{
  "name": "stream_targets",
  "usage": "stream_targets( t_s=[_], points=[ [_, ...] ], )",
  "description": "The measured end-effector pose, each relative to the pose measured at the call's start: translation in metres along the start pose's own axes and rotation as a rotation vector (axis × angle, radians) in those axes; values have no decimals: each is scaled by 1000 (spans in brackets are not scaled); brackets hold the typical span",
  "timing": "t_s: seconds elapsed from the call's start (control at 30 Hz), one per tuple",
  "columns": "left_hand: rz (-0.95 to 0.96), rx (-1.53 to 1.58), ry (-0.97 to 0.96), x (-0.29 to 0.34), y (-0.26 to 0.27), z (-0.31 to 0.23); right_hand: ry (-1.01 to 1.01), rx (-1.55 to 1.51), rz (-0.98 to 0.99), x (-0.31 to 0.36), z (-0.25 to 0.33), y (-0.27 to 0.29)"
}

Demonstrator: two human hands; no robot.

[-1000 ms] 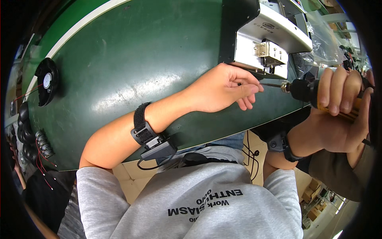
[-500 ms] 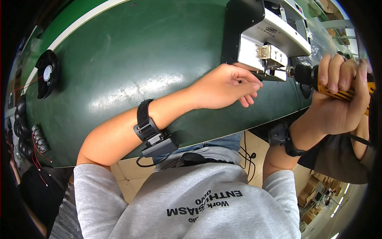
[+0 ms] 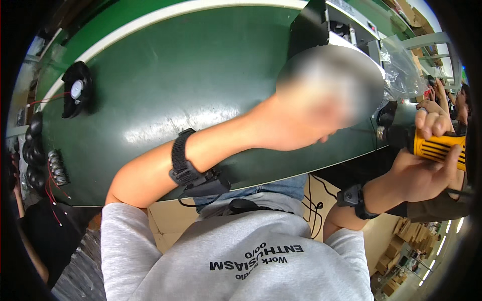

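Note:
My right hand (image 3: 424,173) is wrapped round the body of a yellow and black electric screwdriver (image 3: 442,148), off the table's right edge. The tool's dark front end points left. My left hand (image 3: 288,123) reaches to the front of a black and silver box-shaped machine (image 3: 310,30), which looks like a screw feeder. A round blurred patch covers most of this hand's fingers and the machine's front, so their contact and anything between the fingers are hidden.
The green table (image 3: 191,65) has a black speaker (image 3: 77,90) with a red wire at left. Near it are round black parts (image 3: 34,145) and a row of small metal parts (image 3: 57,168) with red wires. Clear plastic bags (image 3: 401,70) lie beyond the machine. Other people are at far right and left.
My right hand has drawn the electric screwdriver away from the machine's front, to the right and down. My left hand's fingers, visible before, are now covered by blur. The view has shifted slightly.

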State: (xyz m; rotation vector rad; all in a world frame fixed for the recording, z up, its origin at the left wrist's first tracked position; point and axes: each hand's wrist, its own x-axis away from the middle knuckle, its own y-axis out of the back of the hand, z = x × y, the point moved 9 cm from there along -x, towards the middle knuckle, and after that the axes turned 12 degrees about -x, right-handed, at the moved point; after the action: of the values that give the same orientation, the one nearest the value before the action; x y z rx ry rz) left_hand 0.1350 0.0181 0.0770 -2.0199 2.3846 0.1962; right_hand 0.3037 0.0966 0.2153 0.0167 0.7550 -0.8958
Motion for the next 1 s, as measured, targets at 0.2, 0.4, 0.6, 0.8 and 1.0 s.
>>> stream_targets(
  t_s=[0.2, 0.4, 0.6, 0.8, 1.0],
  points=[
    [-493, -547, -238, -69, 79, -115, 31, 192, -170, 38, -15, 15],
    [-334, -951, -325, -79, 68, -109, 253, 488, -393, 91, -18, 23],
    [-365, -1011, -466, -85, 66, -105, -339, 756, 387, 131, -126, -59],
    [-823, -948, -553, -42, 130, -77, -265, 794, 400, 122, -136, -39],
    [-835, -1093, -4, -28, 140, 22, -268, 632, -212, 94, -107, 37]
  ],
)
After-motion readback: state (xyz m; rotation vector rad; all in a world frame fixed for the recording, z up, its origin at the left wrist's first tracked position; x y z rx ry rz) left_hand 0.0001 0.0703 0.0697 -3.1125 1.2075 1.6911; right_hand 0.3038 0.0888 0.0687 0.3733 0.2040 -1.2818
